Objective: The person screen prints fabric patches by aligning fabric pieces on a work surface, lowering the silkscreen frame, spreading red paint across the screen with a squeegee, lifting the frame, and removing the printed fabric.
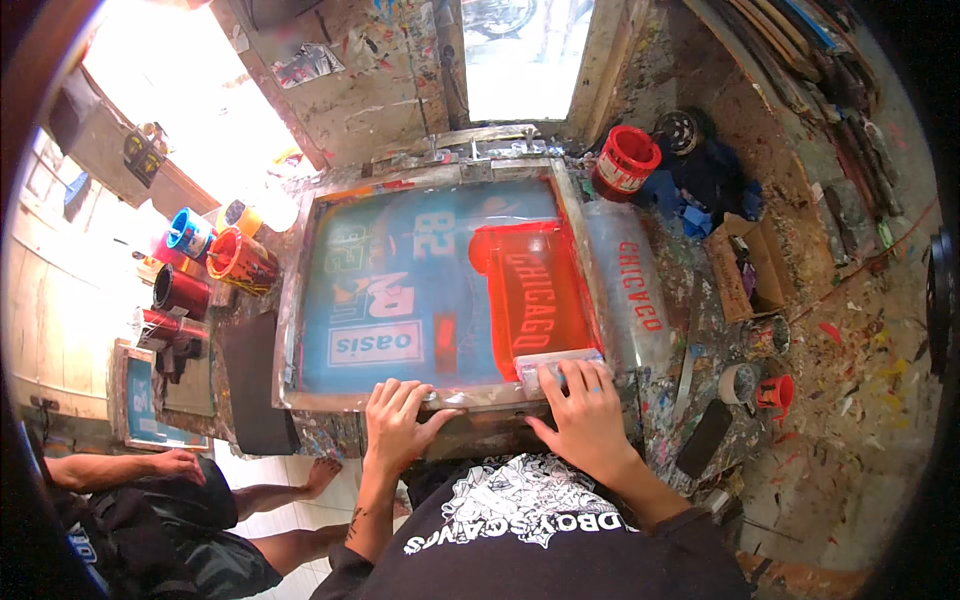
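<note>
A silk-screen printing frame (437, 402) lies on the worktable in front of me, its blue-green mesh carrying several stencil designs. Wet red ink (497, 262) covers a broad strip on its right side. My right hand (580, 423) grips a pale squeegee (533, 370) at the near end of that strip, fingers over its top and thumb out to the left. My left hand (398, 420) holds the near rail of the frame, fingers bent over it and thumb pointing right. Beyond the right rail, a greyish printed sheet (632, 290) shows red lettering.
Paint tubs (243, 262) in several colours crowd the left side. A red bucket (627, 163) stands at the back right, near a cardboard box (762, 268). Red and white cups (774, 392) sit right of the frame. Another person (150, 510) sits at the lower left.
</note>
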### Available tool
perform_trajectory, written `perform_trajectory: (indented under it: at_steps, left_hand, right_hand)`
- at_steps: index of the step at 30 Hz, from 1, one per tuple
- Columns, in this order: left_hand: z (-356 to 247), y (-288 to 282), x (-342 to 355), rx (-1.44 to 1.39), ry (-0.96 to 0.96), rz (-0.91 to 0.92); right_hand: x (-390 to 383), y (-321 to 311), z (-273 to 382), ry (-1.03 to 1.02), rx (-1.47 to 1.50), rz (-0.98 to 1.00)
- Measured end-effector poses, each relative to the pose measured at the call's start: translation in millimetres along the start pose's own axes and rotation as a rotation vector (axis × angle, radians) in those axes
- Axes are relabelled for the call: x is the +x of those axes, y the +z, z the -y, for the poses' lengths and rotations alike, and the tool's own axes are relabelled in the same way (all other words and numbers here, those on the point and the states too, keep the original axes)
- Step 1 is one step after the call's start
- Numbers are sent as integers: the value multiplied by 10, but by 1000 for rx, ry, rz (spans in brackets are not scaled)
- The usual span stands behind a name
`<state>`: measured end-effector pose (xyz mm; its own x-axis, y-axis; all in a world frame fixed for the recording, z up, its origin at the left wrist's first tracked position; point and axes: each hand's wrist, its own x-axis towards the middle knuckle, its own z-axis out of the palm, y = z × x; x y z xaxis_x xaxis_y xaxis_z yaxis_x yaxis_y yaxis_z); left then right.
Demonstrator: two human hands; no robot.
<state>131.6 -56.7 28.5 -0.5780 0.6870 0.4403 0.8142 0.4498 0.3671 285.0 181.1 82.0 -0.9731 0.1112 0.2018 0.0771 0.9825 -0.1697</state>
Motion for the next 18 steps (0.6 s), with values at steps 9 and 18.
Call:
perform_trajectory:
  at_steps: [9,18]
  left_hand:
    - [-401,-679,825,236,196,-453]
    - [588,1842,1534,314,120,-246]
  right_hand:
    - [1153,-1002,-542,-303,-74,-338]
    - [2288,-1765,-911,-425,-113,-495]
